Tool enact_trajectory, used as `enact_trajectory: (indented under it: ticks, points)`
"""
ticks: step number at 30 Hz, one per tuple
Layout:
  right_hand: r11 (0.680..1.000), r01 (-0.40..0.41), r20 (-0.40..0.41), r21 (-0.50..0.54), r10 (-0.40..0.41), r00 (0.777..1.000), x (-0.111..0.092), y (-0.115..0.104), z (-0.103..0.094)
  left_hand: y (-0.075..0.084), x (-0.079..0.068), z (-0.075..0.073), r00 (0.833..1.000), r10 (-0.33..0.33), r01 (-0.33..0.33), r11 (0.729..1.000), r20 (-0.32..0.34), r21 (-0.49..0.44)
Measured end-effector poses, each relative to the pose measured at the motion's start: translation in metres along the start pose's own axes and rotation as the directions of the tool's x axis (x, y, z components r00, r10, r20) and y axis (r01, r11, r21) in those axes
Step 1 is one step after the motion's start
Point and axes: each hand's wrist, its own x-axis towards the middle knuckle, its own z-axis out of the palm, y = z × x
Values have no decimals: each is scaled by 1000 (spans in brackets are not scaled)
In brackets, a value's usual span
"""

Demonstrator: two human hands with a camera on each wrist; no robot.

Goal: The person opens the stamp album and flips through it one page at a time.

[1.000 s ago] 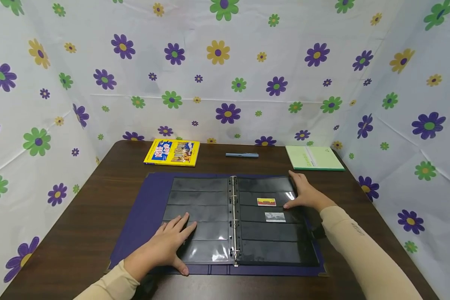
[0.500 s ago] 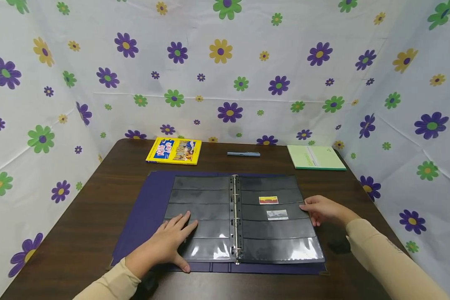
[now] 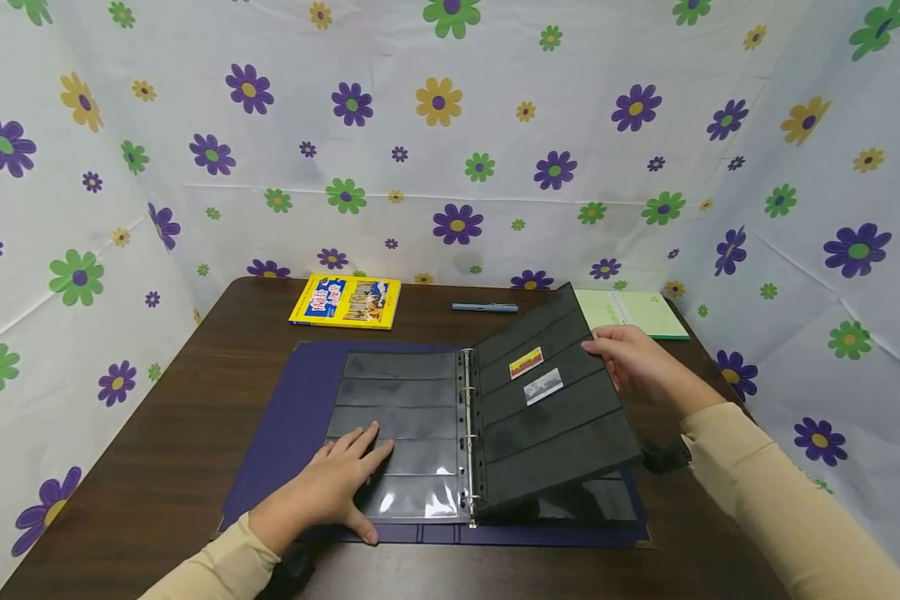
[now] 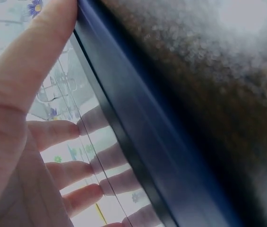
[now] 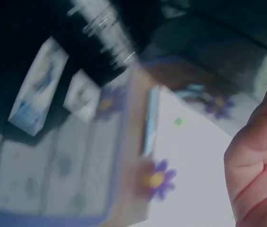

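A purple ring-binder stamp album (image 3: 292,408) lies spread on the table, with black pocket pages on metal rings (image 3: 468,442). My right hand (image 3: 641,362) pinches the outer edge of the right-hand page (image 3: 555,446), which is raised and tilted off the pages beneath. That page bears a red-and-yellow stamp (image 3: 526,363) and a grey stamp (image 3: 543,387). My left hand (image 3: 326,492) rests with spread fingers on the left page (image 3: 397,392), its thumb at the album's front edge. In the left wrist view the fingertips touch the glossy page. Two blurred stamps (image 5: 38,87) show in the right wrist view.
Along the back of the dark wooden table (image 3: 142,433) lie a yellow book (image 3: 345,302), a blue-grey pen (image 3: 484,307) and a pale green notebook (image 3: 641,312), partly covered by the lifted page. Flower-patterned cloth (image 3: 435,150) surrounds the table.
My right hand has moved from lying on the right page to its outer edge, then raised that page up and leftward. The left hand has stayed in place.
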Motion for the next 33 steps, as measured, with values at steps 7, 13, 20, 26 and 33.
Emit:
enact_trajectory:
  ticks: [7,13,20,26,33]
  points:
    - [993,121,9,-11,-121,993,10,-48,37,-2,5,-8,1000,2,-2,999,-11,-43]
    - [989,150,46,19,-151,988,24,-75,74,7,24,-52,973,-96,40,966,-211,-254]
    - [983,180,86,-45,-176,981,42,-92,111,60,45,-130,935,-116,-124,779,-336,-615]
    - [982,180,117,-57,-172,978,51,-98,131,95,62,-150,973,-84,-63,798,-214,-600]
    - [980,192,185,48,-198,963,50,-87,116,98,63,-158,976,-55,-62,856,-209,-514]
